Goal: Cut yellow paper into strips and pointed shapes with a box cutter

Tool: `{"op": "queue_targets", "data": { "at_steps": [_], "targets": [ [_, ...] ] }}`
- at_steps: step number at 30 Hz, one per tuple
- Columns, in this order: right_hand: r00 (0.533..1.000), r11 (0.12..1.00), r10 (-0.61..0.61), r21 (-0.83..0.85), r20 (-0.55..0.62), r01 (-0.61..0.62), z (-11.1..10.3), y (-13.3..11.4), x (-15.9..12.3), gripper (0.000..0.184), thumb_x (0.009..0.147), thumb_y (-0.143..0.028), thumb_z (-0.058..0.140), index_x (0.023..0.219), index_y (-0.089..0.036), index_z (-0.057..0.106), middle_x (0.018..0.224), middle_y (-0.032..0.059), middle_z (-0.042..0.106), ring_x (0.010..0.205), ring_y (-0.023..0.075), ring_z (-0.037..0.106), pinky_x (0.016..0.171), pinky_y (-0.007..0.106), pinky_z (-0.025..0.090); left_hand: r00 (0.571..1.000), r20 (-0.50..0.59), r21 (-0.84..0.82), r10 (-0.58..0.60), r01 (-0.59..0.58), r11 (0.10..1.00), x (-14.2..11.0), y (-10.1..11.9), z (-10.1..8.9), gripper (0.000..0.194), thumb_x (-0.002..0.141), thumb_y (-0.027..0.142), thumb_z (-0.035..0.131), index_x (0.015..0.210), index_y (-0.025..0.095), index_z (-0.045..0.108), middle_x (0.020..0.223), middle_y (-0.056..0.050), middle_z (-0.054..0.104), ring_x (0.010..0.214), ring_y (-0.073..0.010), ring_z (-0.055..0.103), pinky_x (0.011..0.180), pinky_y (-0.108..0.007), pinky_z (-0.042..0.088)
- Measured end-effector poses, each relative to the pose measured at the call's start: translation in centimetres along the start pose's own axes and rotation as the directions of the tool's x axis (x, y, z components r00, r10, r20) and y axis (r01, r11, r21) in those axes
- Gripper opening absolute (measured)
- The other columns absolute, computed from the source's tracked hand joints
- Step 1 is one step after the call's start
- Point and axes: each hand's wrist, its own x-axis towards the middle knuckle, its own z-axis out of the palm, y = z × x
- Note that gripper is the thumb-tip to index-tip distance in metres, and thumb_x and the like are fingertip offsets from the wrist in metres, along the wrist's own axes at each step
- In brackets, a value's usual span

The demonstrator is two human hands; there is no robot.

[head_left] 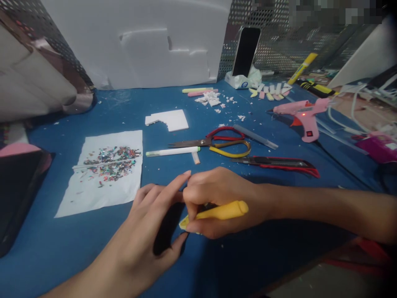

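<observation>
My right hand [221,200] is closed around a yellow marker [228,210], its rounded end pointing right. A small pale yellow piece [184,223] shows at my right fingertips by the tabletop; its full shape is hidden. My left hand [151,219] rests just to the left, thumb and fingers apart around that spot, its index fingertip close to my right knuckles. Beyond the hands lie a white pen with a green end [173,151], a small whitish piece [196,157], scissors with red and yellow handles [229,142] and a red and black utility knife [279,162].
Glitter-like bits lie on a white sheet [108,198] at left, beside a dark device [18,194]. A cut white foam piece [173,120] and white scraps [209,98] sit farther back. A pink glue gun [305,114], cables and a propped phone [246,51] stand at right.
</observation>
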Motion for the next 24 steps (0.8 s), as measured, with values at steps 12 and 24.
{"op": "queue_targets", "data": {
  "at_steps": [12, 24],
  "targets": [
    [1.000, 0.998, -0.014, -0.064, -0.014, 0.013, 0.21, -0.24, -0.01, 0.027, 0.089, -0.038, 0.057, 0.072, -0.017, 0.056, 0.069, -0.0028, 0.059, 0.068, 0.0086, 0.052, 0.062, 0.020, 0.033, 0.999, 0.054, -0.059, -0.005, 0.008, 0.998, 0.31, 0.15, -0.40, 0.071, 0.087, 0.016, 0.049, 0.147, 0.029, 0.014, 0.121, -0.003, 0.059, 0.107, -0.0203, 0.045, 0.096, -0.038, 0.037],
    [1.000, 1.000, 0.008, -0.006, -0.011, -0.009, 0.21, -0.36, 0.12, 0.030, 0.088, -0.037, 0.059, 0.069, -0.015, 0.056, 0.065, -0.0034, 0.057, 0.065, 0.0075, 0.050, 0.061, 0.020, 0.033, 0.998, 0.059, -0.035, -0.019, 0.021, 0.999, 0.25, 0.26, -0.48, 0.074, 0.084, 0.014, 0.050, 0.147, 0.030, 0.014, 0.124, -0.003, 0.057, 0.106, -0.0205, 0.043, 0.096, -0.038, 0.037]
  ]
}}
